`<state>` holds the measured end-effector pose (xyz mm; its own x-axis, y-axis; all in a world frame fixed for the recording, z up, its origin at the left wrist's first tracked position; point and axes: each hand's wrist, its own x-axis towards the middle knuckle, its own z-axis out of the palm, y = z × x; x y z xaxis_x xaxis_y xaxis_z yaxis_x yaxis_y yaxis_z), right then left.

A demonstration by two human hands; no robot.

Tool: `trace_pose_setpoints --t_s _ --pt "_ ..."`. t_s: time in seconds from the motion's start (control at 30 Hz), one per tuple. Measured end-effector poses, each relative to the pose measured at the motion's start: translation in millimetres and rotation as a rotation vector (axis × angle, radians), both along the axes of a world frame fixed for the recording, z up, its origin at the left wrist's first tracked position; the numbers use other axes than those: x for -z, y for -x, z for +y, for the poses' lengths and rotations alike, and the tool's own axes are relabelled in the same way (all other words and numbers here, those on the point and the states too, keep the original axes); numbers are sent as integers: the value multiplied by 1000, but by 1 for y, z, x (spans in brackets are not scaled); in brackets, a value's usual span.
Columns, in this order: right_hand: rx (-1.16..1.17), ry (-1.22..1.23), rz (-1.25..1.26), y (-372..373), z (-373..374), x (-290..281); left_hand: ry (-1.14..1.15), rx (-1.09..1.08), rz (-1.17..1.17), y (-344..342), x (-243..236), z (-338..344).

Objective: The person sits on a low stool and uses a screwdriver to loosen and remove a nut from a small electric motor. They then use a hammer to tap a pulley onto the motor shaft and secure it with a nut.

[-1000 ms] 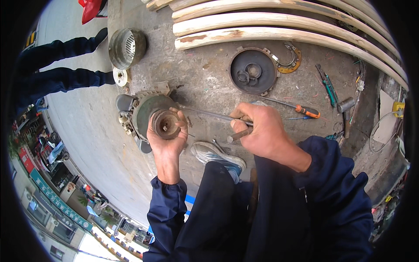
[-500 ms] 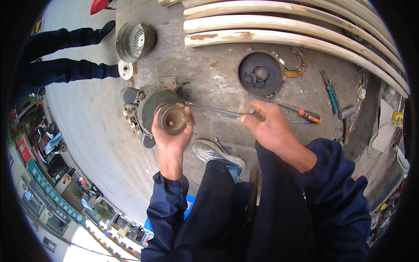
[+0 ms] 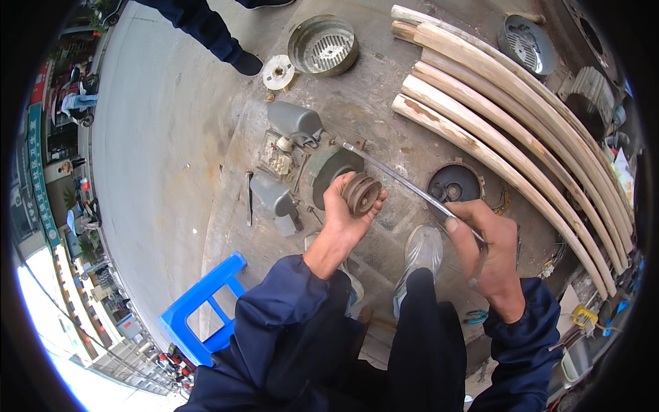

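A blue stool (image 3: 202,292) stands at left, then a grey-green motor (image 3: 326,168). Just before the motor, the left hand (image 3: 345,214) curls its fingers round a rusty pulley (image 3: 362,193). A metal rod (image 3: 405,182) slants rightward from beside the motor into the right hand (image 3: 490,253), which clasps it near pale wooden poles (image 3: 494,159).

Rust-brown pulley (image 3: 362,193), silvery rod (image 3: 405,183), dull green motor (image 3: 324,170) (bright blue stool (image 3: 198,291), too)

Your head-worn left fisheye looks steeply down past your left hand (image 3: 343,221) and right hand (image 3: 493,257), both close below it, onto the concrete ground (image 3: 175,154), whose left edge bows outward.
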<state>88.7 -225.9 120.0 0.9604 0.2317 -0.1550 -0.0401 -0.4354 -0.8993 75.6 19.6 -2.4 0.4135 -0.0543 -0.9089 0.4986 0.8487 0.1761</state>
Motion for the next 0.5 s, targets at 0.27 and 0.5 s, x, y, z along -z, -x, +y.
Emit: trace_pose_setpoints --t_s 0.27,0.5 --pt "-99 106 -184 4 -1 9 -57 21 -24 2 5 -8" --pt "-316 328 -558 4 2 21 -81 38 -70 4 8 -8"
